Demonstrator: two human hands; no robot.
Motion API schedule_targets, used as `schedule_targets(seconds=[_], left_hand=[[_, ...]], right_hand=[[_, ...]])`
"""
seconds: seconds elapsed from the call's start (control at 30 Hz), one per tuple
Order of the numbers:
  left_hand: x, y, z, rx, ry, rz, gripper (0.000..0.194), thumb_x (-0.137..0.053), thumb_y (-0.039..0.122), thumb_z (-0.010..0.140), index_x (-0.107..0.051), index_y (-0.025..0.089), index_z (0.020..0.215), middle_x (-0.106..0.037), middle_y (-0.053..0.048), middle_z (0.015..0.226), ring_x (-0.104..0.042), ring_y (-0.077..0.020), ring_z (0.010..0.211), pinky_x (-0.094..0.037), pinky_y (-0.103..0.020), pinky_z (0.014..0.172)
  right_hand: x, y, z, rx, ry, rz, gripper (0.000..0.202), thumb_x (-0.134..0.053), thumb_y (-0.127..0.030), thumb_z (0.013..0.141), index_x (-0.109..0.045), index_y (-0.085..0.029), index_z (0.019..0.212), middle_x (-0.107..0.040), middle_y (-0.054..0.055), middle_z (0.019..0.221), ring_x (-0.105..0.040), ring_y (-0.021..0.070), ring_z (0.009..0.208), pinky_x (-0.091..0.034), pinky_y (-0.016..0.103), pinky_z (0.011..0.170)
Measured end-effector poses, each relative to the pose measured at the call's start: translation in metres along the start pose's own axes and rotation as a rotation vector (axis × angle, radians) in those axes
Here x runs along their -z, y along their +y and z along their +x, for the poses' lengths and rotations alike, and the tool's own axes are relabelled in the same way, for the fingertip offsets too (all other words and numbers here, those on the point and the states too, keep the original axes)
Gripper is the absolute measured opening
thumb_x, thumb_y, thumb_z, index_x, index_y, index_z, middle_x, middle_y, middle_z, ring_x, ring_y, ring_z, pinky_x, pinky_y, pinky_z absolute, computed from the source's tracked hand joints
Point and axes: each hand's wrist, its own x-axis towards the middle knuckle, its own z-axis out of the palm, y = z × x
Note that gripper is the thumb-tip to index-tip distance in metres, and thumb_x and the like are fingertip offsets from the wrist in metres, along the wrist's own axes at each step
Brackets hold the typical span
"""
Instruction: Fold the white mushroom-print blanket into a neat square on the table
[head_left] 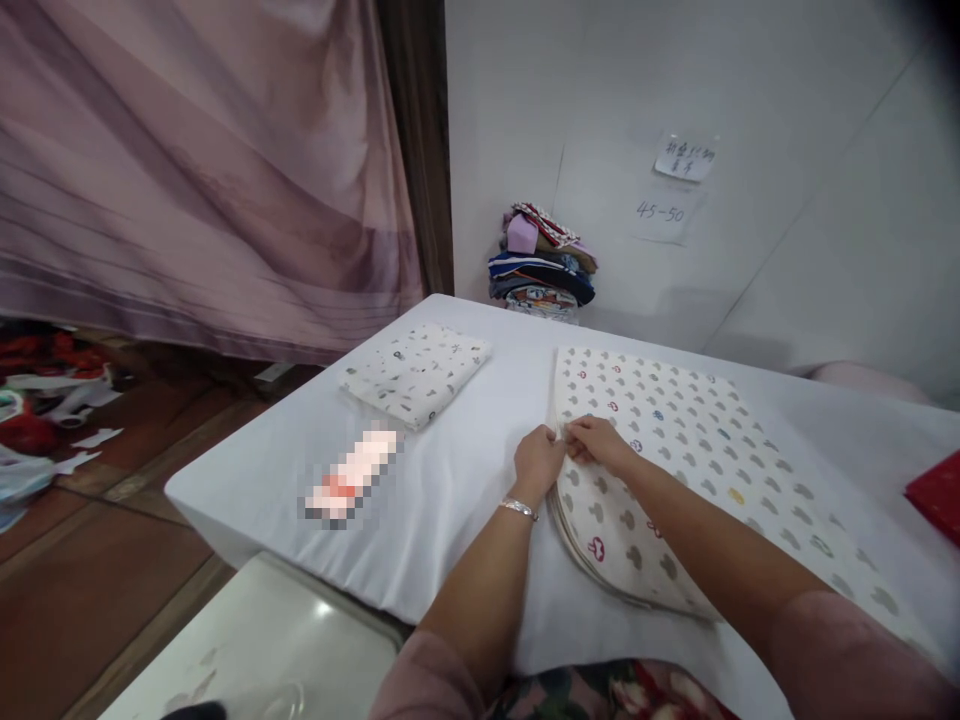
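A white cloth with grey mushroom prints (682, 460) lies folded in layers on the right of the table, a few of its prints outlined in red, blue or yellow. At its left edge my left hand (538, 462), with a silver bracelet on the wrist, is closed on the cloth's border. Right beside it, my right hand (598, 442) pinches the same edge from above the cloth. The fingertips of both hands nearly meet there. Farther left lies a second folded white cloth with small dark prints (420, 375), apart from both hands.
The table has a white cover (480, 480). A blurred-out item (352, 475) lies on its left part. Stacked folded fabrics (544, 260) stand behind the far edge by the wall. A red object (937, 495) is at the right, a pale glossy surface (262, 640) at the near left.
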Motion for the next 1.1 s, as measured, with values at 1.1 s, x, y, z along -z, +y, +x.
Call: schedule_targets(seconds=[1.1], left_hand=[[-0.007,0.005,0.007,-0.119,0.019,0.252,0.02,-0.042,0.024,0.087,-0.058,0.017,0.098,-0.058,-0.01,0.101,-0.055,-0.0206,0.096,-0.04,-0.029,0.077]], right_hand=[[0.004,-0.016,0.012,0.07,0.082,-0.422,0.022,-0.053,-0.013,0.072,-0.057,-0.012,0.094,-0.055,-0.002,0.044,-0.055,0.0136,0.042,-0.044,0.021,0.041]])
